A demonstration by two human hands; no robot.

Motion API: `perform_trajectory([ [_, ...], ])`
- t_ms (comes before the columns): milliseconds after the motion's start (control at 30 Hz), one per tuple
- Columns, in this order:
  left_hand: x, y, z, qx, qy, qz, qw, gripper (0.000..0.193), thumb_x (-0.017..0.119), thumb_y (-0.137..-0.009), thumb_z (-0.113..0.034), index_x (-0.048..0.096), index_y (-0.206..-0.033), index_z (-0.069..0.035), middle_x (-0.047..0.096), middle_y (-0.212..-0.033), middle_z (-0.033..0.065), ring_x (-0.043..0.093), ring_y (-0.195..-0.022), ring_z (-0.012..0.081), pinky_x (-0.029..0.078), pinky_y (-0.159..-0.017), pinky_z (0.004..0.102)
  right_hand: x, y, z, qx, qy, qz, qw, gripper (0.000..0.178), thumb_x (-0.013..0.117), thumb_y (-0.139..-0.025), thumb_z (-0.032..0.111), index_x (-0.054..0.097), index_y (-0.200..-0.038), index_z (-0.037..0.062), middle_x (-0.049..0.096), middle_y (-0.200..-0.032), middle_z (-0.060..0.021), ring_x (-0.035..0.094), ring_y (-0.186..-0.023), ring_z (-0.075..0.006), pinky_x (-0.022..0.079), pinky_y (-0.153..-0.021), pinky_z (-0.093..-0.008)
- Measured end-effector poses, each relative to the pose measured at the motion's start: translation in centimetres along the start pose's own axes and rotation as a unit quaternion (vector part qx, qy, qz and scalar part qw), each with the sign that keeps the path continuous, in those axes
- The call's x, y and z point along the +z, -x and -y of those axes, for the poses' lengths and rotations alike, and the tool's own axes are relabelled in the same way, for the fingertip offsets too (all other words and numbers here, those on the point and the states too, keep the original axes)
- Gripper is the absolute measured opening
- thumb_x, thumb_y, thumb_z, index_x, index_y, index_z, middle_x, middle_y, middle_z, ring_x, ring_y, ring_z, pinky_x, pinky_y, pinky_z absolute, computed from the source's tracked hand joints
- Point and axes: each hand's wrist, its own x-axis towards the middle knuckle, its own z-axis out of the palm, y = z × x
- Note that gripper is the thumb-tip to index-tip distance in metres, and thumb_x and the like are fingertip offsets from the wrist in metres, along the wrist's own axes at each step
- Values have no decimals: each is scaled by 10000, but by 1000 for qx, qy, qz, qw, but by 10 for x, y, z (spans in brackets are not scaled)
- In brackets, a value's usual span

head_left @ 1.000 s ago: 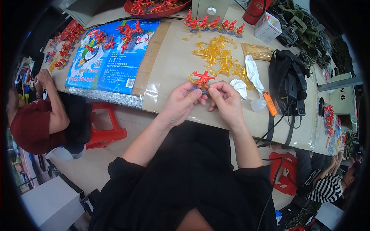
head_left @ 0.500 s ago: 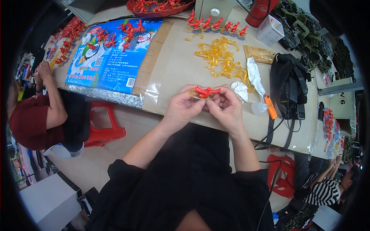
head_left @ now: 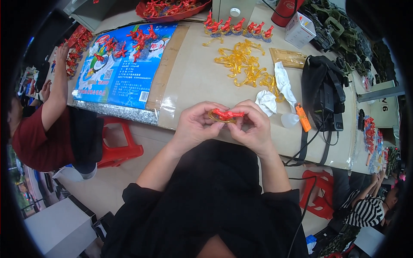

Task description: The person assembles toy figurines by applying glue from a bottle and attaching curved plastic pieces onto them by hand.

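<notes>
Just over the near table edge, my left hand (head_left: pixel 194 125) and my right hand (head_left: pixel 254 128) pinch a small glossy red figurine (head_left: pixel 228 114) from both sides. A curved, see-through yellow piece (head_left: pixel 224 121) lies along its underside, between my thumbs and fingers. Fingertips hide where the two parts meet. Beyond my hands is a loose heap of similar yellow curved pieces (head_left: pixel 241 60). At the back stands a row of red figurines (head_left: pixel 237 26) with yellow parts and bluish bases.
Right of my hands lie crumpled white tissue (head_left: pixel 266 102), a translucent whitish cup-like item (head_left: pixel 289 120), an orange lighter (head_left: pixel 303 118) and a black strapped device (head_left: pixel 325 94). Left is a blue printed sheet (head_left: pixel 129 81) bearing red figurines. A red tray (head_left: pixel 172 13) stands behind. A co-worker's arm (head_left: pixel 60 81) reaches across the left.
My hands still hold the red figurine, now tilted slightly differently and a little lower in view. At far left, the co-worker's arm has stretched farther over the table.
</notes>
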Motion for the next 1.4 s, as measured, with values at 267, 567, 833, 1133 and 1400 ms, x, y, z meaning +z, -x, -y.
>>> perform_trajectory([
  [267, -2, 3, 1, -44, 20, -37, 998, 262, 568, -737, 85, 508, -987, 35, 578, -934, 80, 573, -857, 126, 481, -773, 249, 4, -1, -1, 26, -7, -4, 1000, 220, 618, -652, -60, 546, -856, -19, 502, -841, -41, 472, -598, -26, 402, -495, -140],
  [567, -1, 3, 0, -50, -5, -44, 998, 258, 574, -722, 87, 523, -970, 39, 587, -906, 75, 577, -829, 117, 487, -750, 244, 9, -2, -1, -13, 37, -39, 998, 238, 661, -599, -25, 561, -814, 2, 522, -775, -40, 453, -476, -27, 389, -424, -159],
  [833, -2, 4, 3, -48, -11, -39, 998, 254, 590, -711, 79, 531, -955, 47, 587, -896, 75, 574, -827, 118, 486, -748, 247, 9, 0, -1, -30, 54, -41, 997, 242, 648, -588, -28, 548, -807, -5, 521, -782, -49, 470, -540, -40, 406, -443, -158],
  [1133, 0, 4, 3, -45, -10, -62, 997, 258, 585, -706, 88, 523, -953, 52, 591, -895, 84, 580, -825, 125, 487, -753, 254, 9, -2, -2, -30, 63, -33, 997, 258, 646, -586, -25, 545, -823, -10, 517, -787, -56, 483, -567, -60, 422, -459, -173],
  [1400, 1, 4, 1, -50, -14, -58, 997, 238, 572, -701, 99, 529, -930, 52, 594, -879, 81, 582, -821, 123, 489, -757, 255, 9, -1, -3, -20, 67, -27, 997, 254, 642, -597, -29, 541, -830, -13, 516, -802, -60, 489, -589, -63, 435, -512, -175],
])
